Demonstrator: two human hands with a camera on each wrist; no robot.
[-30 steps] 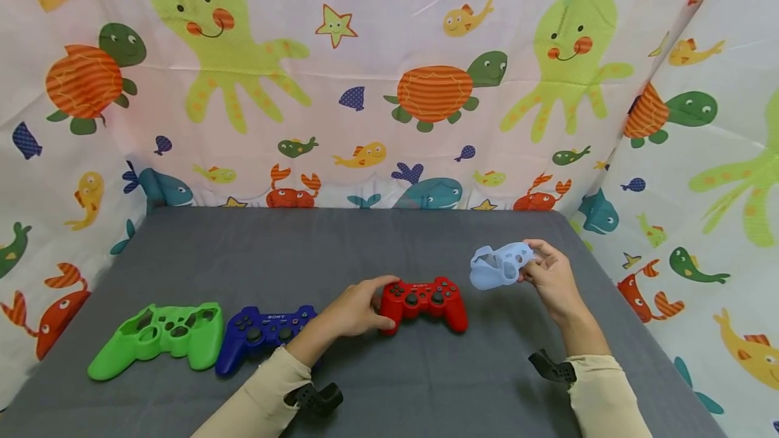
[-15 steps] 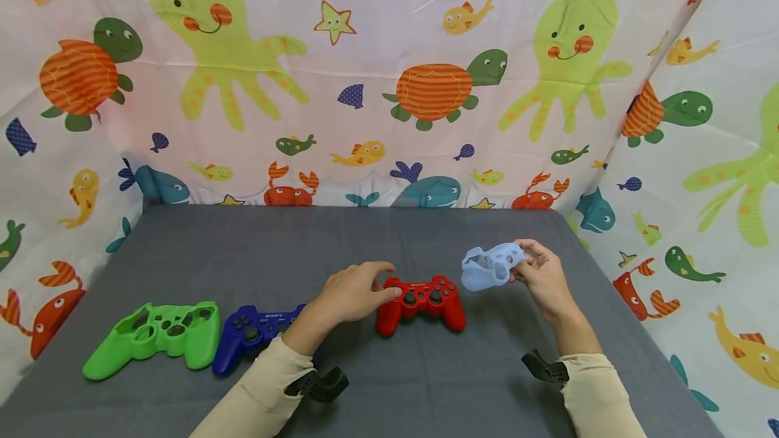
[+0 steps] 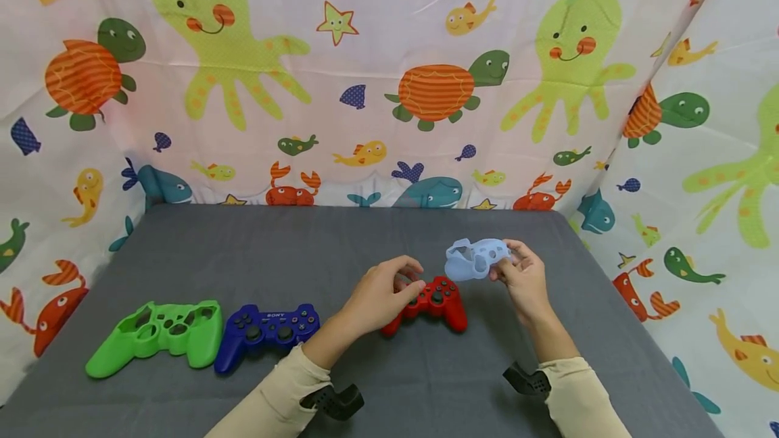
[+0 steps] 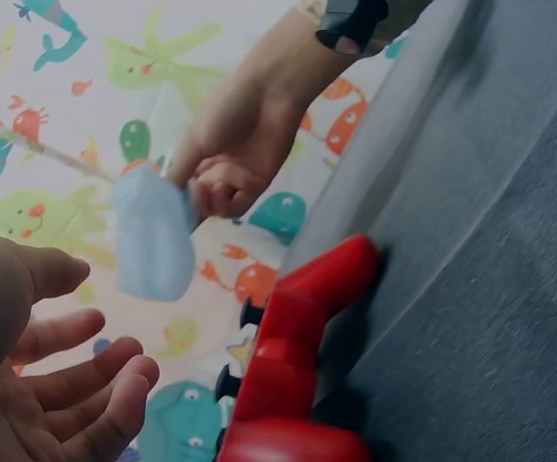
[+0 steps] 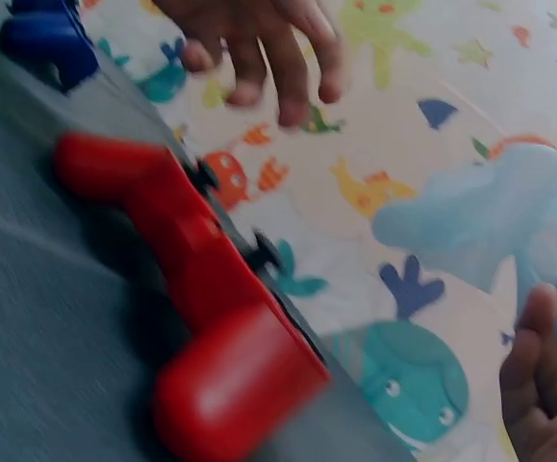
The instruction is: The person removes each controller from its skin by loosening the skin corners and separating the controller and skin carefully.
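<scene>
My right hand pinches one end of a pale blue silicone controller cover, held up above the table behind the red game controller. In the right wrist view the cover looks soft and hollow. My left hand hovers over the red controller's left half with fingers spread and loosely bent, holding nothing. The left wrist view has these fingers apart from both the cover and the red controller, whose thumbsticks face up. In the head view the left hand hides part of the controller.
Left of the red controller lies a blue controller, beside a green silicone cover. A grey cloth covers the table. Behind and to the sides hangs a curtain printed with sea animals.
My left hand has let go of the red controller, lifted and moved right over it. The right hand has brought the pale blue cover leftward, closer to the left hand.
</scene>
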